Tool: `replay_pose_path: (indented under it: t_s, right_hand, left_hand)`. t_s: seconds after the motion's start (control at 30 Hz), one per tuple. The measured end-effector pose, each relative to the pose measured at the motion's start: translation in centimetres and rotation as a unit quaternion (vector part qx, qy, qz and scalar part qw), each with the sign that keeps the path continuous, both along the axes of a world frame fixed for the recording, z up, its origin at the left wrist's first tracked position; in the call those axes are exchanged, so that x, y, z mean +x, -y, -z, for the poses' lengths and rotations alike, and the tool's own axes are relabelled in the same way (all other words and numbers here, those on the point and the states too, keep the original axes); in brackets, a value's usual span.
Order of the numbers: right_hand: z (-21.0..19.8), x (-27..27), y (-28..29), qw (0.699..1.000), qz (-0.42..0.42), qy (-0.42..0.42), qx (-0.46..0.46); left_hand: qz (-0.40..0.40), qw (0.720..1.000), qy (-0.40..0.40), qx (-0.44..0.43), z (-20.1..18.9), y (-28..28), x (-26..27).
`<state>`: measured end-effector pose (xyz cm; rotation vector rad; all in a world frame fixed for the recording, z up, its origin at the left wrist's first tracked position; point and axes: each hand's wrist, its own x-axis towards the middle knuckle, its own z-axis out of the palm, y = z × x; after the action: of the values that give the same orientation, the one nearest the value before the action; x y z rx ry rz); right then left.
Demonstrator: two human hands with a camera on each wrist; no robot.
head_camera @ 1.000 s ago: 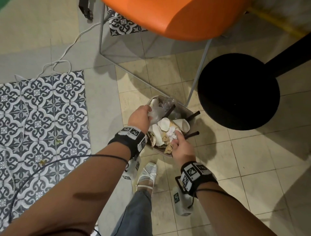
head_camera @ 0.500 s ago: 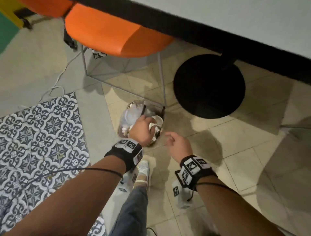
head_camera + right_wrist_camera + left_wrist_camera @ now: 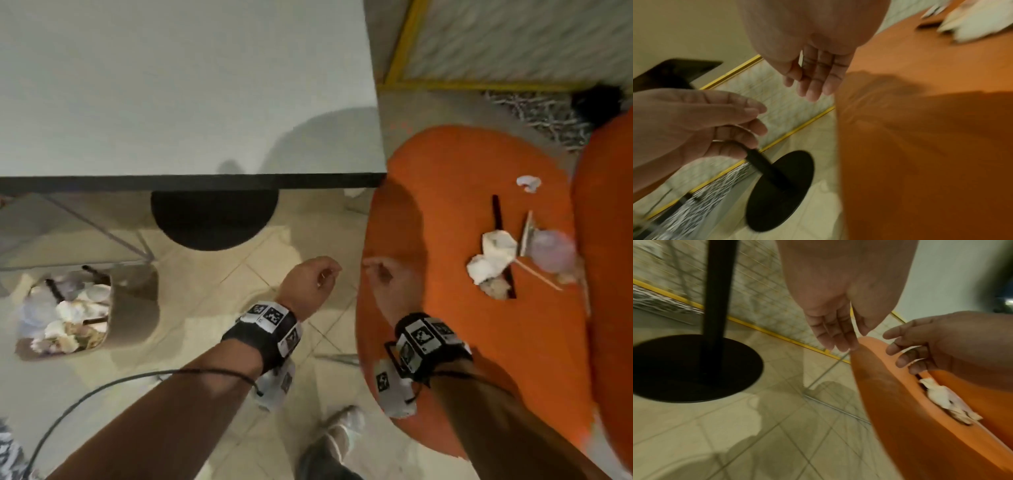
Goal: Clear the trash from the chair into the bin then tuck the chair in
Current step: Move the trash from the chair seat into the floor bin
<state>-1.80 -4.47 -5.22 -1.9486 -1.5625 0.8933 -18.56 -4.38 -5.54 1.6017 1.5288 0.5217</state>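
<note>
The bench [image 3: 185, 85] now fills the upper view, the orange chair [image 3: 445, 325] with its trash [image 3: 493, 255] has come in at the right, the bin [image 3: 133, 308] has shifted far left, and both hands, left hand [image 3: 310, 284] and right hand [image 3: 390, 287], have left it, loosely open and empty.
</note>
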Motion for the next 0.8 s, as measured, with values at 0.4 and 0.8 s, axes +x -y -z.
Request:
replay_pose_path:
  t_s: [0.4,0.8]
  right_hand:
    - [-0.2,25.6,0.5,0.968,0.113,0.206,-0.090]
    - [3.6,29.4,-4.6,0.967,0.098,0.195,-0.131]
  left_hand:
    - [0.303,0.929,-0.198,0.073,-1.7,-5.7,23.6]
    - [0.503,0.786,-0.330,0.143,3.3,-10.9,30.9]
